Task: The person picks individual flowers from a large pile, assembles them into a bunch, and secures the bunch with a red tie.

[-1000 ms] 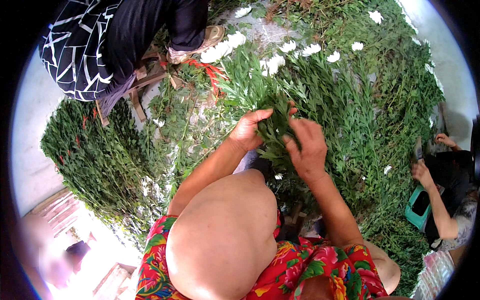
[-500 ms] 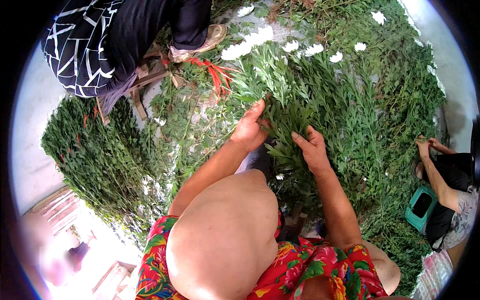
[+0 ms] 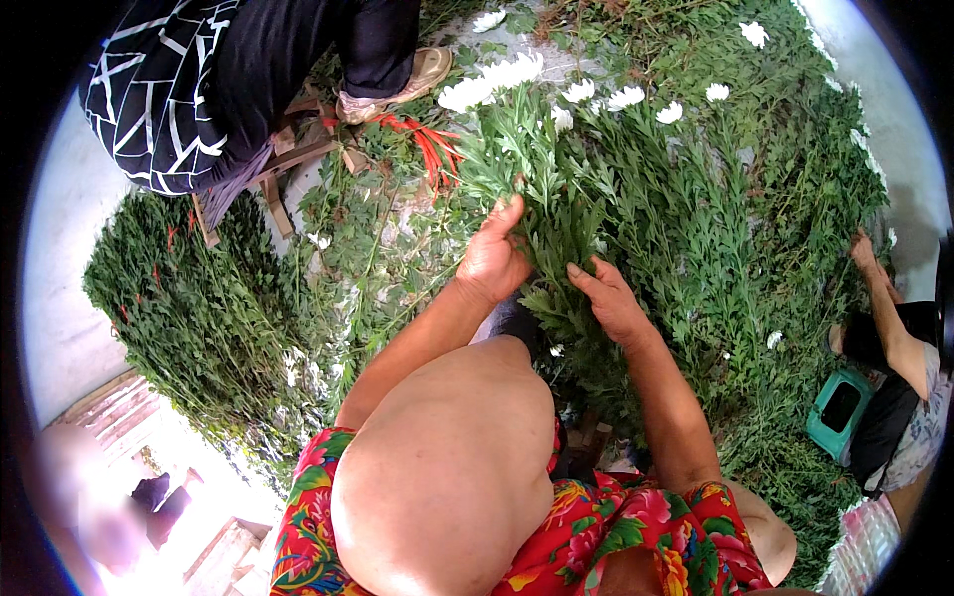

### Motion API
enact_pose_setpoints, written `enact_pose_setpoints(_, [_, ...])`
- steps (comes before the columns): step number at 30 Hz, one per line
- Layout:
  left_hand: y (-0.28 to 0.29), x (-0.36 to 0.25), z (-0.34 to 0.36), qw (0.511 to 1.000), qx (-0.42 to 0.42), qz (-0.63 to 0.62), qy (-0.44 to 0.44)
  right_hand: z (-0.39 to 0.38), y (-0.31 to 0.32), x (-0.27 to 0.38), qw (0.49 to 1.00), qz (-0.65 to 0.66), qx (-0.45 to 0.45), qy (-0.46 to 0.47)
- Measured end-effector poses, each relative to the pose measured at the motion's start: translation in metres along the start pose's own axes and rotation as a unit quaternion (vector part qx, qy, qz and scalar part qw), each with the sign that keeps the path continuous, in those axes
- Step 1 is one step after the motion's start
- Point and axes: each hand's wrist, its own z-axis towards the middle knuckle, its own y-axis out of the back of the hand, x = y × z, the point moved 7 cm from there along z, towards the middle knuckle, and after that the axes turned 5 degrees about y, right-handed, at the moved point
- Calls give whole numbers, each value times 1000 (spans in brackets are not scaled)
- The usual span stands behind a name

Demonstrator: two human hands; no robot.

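My left hand (image 3: 495, 253) is closed around the leafy stems of a bunch of white chrysanthemums (image 3: 530, 149). The bunch's white heads point away from me, at the far end. Lower down and to the right, my right hand (image 3: 614, 301) is closed on the leafy stems too, thumb on top; its fingertips are partly hidden by leaves. More chrysanthemum stems (image 3: 686, 219) lie in a thick layer to the right of the bunch, a few white heads at their far ends. Where the held stems end is hidden below my hands.
Red ties (image 3: 432, 149) lie beyond my left hand. A co-worker's shoe (image 3: 397, 89) and a wooden stool (image 3: 283, 164) are at far left, beside a big heap of tied stems (image 3: 189, 298). At right, another person's arm (image 3: 884, 298) reaches over the flowers near a teal plastic stool (image 3: 837, 412).
My right hand has moved slightly left, closer to my left hand, and the bunch has shifted a little. The person at right has reached farther away from me.
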Motion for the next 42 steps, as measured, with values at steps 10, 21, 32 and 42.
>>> enact_pose_setpoints(10, [4,10,3,998,10,33,57,6,-5,-27,999,15,-26,13])
enact_pose_setpoints(21, [57,-7,-19,997,-77,17,19,-26,60,57,653,-649,-321,222])
enact_pose_setpoints(32, [58,-6,-13,996,-79,6,29,-22,149,34,876,-392,-225,166])
enact_pose_setpoints(42, [48,-4,-14,994,-96,29,36,-33,133,70,867,-331,-292,233])
